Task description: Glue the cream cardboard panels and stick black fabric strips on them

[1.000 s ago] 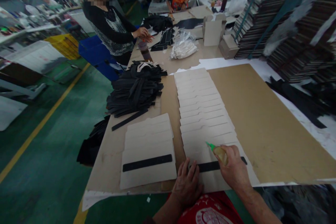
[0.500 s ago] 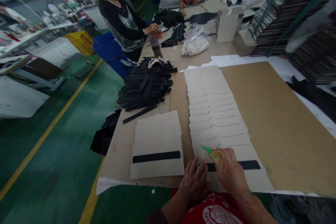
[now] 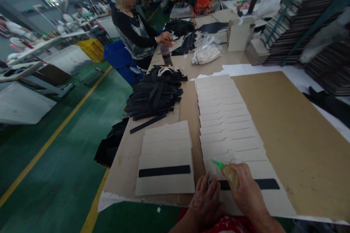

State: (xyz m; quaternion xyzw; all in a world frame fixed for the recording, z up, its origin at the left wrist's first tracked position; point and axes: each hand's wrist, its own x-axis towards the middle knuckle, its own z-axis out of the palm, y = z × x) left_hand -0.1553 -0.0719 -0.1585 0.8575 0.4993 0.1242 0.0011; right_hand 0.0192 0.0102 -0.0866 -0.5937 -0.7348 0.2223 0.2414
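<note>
Gripping a green-tipped bottle (image 3: 232, 177), the right hand (image 3: 249, 192) is over the near end of the row of boards (image 3: 224, 116); there the left hand (image 3: 205, 199), fingers outstretched, rests by a black strip (image 3: 267, 184). Left of the row lies a strip heap (image 3: 155, 94).

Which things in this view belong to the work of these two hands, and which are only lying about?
Seemingly in the work:
green-nozzled bottle, held in the right hand
black strip, one end by the left hand
overlapping row of pale boards
pile of similar black strips

Seemingly just lying about:
plastic bag
yellow crate
white scrap on the floor
</note>
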